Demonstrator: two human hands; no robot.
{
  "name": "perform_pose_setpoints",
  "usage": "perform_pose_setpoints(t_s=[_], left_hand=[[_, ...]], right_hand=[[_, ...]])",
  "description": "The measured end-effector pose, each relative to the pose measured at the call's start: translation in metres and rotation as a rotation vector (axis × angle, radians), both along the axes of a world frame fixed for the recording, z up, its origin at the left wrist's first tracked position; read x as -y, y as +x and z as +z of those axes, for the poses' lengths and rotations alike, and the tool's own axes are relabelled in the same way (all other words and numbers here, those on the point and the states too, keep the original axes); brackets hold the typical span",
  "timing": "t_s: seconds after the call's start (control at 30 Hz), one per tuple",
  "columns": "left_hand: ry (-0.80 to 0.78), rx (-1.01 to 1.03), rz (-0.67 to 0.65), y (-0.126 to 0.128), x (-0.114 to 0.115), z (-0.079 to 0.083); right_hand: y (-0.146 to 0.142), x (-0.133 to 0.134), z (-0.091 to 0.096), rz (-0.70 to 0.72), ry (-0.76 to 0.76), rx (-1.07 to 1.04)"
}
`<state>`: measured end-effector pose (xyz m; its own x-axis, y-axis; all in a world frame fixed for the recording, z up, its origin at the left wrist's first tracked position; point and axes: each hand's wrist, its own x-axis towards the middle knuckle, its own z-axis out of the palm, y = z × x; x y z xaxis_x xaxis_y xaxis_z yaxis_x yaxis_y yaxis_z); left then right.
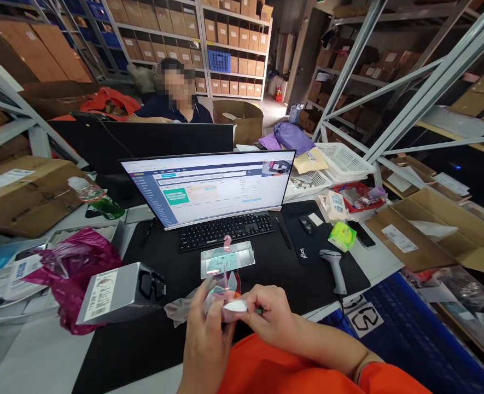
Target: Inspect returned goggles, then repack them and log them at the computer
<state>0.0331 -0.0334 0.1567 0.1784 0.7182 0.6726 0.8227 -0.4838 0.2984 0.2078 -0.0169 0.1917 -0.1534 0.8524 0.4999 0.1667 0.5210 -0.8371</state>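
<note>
On the left of the bench (36,361), a magenta bag (63,276) is lying beside a grey box (121,293), and crumpled clear plastic (179,312) is resting near my left hand (209,328). That hand is gripping a shiny translucent package (232,283), which is sitting on the near side of a shallow tray (248,255). My right hand (271,311) is pinching the end of a white piece (235,306) at the package. I am apparently working this piece by fingertip; continuing seems to be calling for a steady left hold. Further right, a scanner (337,271) is lying on the mat (356,276).
</note>
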Motion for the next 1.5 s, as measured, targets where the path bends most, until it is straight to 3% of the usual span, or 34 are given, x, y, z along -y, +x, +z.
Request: perform_pose_setpoints(t_s=[0.13,0.27,0.53,0.7,0.83,1.0,1.17,1.33,1.4,1.5], left_hand=[[0.055,-0.123,-0.020,-0.007,-0.002,-0.009],[-0.027,-0.019,-0.078,-0.008,-0.002,-0.016],[-0.151,0.077,-0.148,0.006,0.008,0.000],[-0.062,0.174,-0.123,0.006,0.005,0.004],[-0.070,0.140,-0.167,0.003,0.007,0.006],[-0.131,-0.010,-0.271,-0.012,0.009,0.000],[-0.068,-0.010,-0.128,-0.012,0.006,-0.006],[-0.030,0.193,0.061,-0.002,0.006,-0.007],[0.047,0.180,0.095,0.000,0.008,-0.007],[0.116,0.141,0.101,0.006,0.014,-0.002]], right_hand=[[0.001,0.002,0.002,-0.048,-0.124,-0.041],[-0.002,0.010,0.003,-0.072,-0.088,0.009],[0.003,0.011,0.001,-0.042,-0.131,0.024],[0.001,0.013,0.001,0.005,-0.105,0.002],[0.007,0.007,0.012,-0.006,-0.325,-0.096],[0.016,-0.020,0.021,-0.003,-0.614,-0.343],[-0.001,-0.020,0.012,-0.074,-0.652,-0.402],[-0.024,0.006,-0.007,-0.085,-0.552,-0.162],[-0.019,0.007,-0.014,-0.070,-0.537,-0.153],[-0.002,-0.009,-0.021,-0.048,-0.649,-0.303]])
